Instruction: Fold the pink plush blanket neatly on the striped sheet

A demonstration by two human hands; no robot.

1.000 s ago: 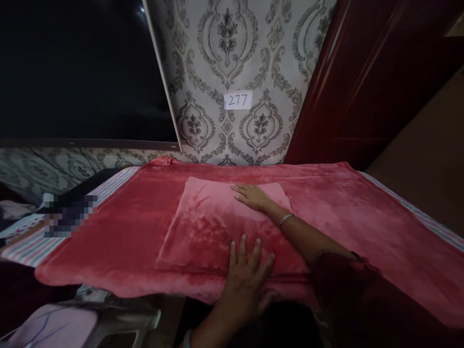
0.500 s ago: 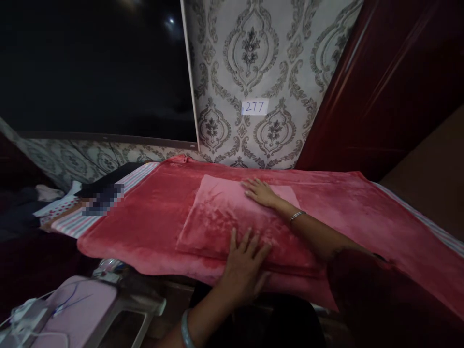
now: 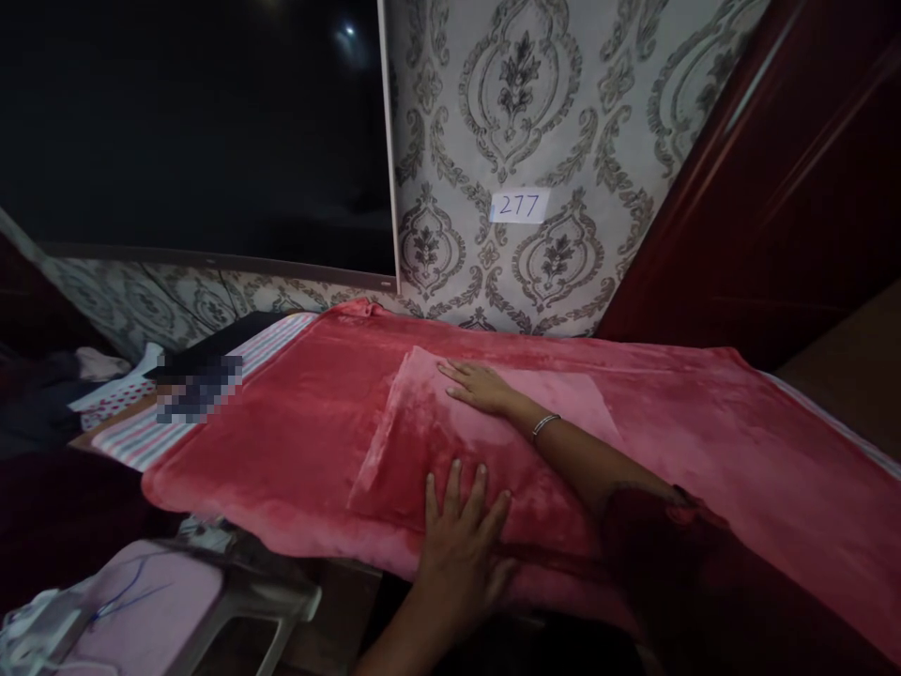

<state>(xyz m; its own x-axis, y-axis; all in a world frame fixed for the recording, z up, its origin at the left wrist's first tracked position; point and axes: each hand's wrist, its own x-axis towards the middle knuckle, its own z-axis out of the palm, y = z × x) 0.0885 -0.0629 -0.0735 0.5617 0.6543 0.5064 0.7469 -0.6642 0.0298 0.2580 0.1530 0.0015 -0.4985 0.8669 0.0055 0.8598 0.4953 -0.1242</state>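
Observation:
A folded plush cloth [image 3: 563, 394], pink to red, lies flat on a larger red plush blanket [image 3: 296, 413] spread over a table. My right hand [image 3: 475, 387] rests open on the far left part of the folded cloth, palm down, with a bracelet at the wrist. Nearer to me, my left hand [image 3: 461, 535] lies with fingers spread across the cloth's front edge. Neither hand grips anything. The cloth's right front corner is hidden behind my right forearm and dark sleeve.
A large dark screen [image 3: 211, 131] stands at the back left. Behind the table is a patterned wall with a paper label [image 3: 519, 206]. A dark red panel [image 3: 760, 188] leans at the right. A pink-topped stool [image 3: 147, 601] with cables stands at the lower left; striped cloth [image 3: 151, 441] shows beneath the blanket.
My right hand has slid left over the folded cloth. My left hand has stayed near the front edge, fingers a little more spread. The camera view has shifted slightly.

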